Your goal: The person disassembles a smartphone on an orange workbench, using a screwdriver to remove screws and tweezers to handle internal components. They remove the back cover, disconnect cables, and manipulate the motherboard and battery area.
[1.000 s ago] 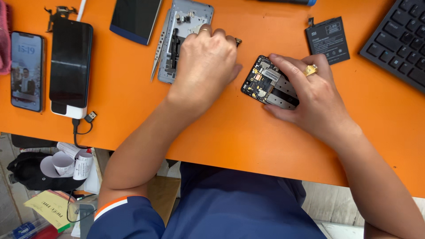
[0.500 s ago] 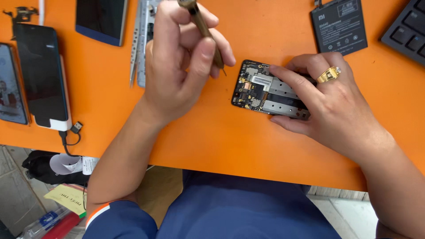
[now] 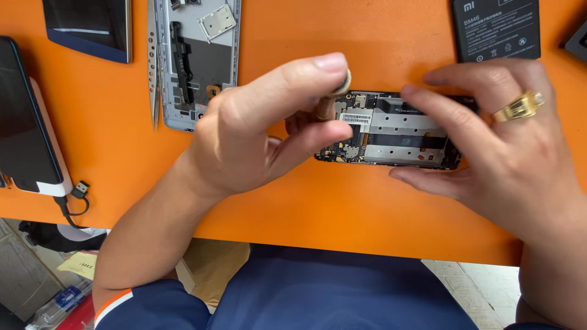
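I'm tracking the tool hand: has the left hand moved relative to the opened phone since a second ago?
Yes. The left hand, then off the opened phone near the grey back cover, now holds a screwdriver over the phone's left end.

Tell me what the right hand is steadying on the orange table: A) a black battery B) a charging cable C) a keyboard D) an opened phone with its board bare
D: the right hand grips the opened phone, circuit board exposed.

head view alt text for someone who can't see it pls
A left hand pinches a screwdriver over an opened phone that the right hand steadies on an orange table, near a battery.
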